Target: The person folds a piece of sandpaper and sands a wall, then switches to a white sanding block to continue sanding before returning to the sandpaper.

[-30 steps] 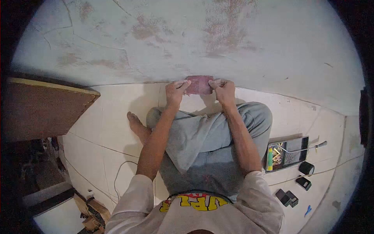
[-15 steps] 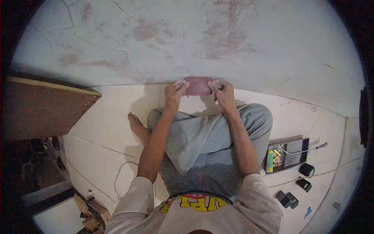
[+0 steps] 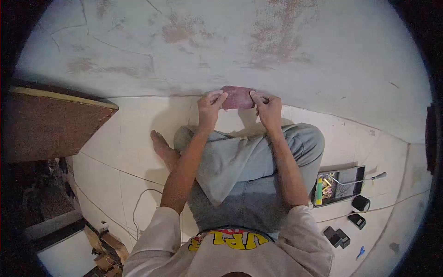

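Note:
A small reddish-brown sheet of sandpaper [image 3: 238, 98] is stretched between my two hands, low in front of the wall [image 3: 221, 51]. My left hand [image 3: 210, 110] pinches its left edge between thumb and fingers. At the opposite edge, my right hand [image 3: 269, 111] grips the sheet the same way. The sandpaper's broad face is toward me, and it overlaps the line where wall and floor meet. My crossed legs in grey trousers [image 3: 249, 161] are just below both hands.
On the right stands a black paint tray [image 3: 344, 187] with a roller frame [image 3: 350, 183] and a green-yellow tube [image 3: 319, 191]. Black blocks [image 3: 361, 203] and a small blue item [image 3: 361, 252] lie nearby. A brown wooden panel [image 3: 55, 124] juts in at left. Thin cables [image 3: 134, 210] cross the floor.
Both hands and the sandpaper have shifted slightly up and to the right in view. The grip at both edges stays the same.

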Demonstrator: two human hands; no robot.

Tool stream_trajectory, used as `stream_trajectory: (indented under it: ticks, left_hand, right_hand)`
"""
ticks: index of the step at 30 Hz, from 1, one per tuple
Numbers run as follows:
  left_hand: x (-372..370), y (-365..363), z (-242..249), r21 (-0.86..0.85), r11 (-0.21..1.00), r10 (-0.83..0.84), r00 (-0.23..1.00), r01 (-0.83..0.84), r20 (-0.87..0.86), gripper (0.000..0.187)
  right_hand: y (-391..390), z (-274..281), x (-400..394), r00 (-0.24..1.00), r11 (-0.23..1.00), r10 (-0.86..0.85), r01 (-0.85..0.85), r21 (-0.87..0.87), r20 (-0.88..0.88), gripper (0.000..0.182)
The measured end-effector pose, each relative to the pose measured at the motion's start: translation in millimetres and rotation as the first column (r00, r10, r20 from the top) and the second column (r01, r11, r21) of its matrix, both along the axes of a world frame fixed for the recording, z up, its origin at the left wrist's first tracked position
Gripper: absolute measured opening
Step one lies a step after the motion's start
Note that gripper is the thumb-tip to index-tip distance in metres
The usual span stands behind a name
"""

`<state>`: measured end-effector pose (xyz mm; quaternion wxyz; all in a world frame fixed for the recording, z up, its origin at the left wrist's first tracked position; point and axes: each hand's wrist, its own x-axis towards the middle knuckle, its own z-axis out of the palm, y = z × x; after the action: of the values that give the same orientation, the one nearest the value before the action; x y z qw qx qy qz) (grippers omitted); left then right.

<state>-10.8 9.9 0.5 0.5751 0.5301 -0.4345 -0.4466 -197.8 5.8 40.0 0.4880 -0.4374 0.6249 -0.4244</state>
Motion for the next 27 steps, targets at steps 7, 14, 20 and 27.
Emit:
stream_trajectory:
  ticks: [7, 14, 20, 27]
  left_hand:
    - [-8, -2, 28, 0.225, 0.974, 0.029, 0.999, -0.035, 0.031, 0.022]
    - [-15, -3, 10, 0.136, 0.981, 0.138, 0.990, -0.137, 0.005, 0.025]
    - [-11, 0, 18, 0.175, 0.978, 0.118, 0.993, -0.114, -0.008, 0.025]
    - [-15, 2, 28, 0.198, 0.973, 0.097, 0.990, -0.116, 0.104, 0.023]
  right_hand:
    - [-2, -5, 5, 0.968, 0.990, -0.072, 0.040, -0.134, -0.239, 0.033]
    - [0, 2, 7, 0.961, 0.998, -0.043, 0.030, -0.052, -0.274, 0.030]
    - [3, -1, 11, 0.970, 0.991, -0.116, 0.098, -0.094, -0.213, 0.033]
    - [2, 6, 10, 0.946, 0.995, -0.089, 0.070, -0.070, -0.312, 0.032]
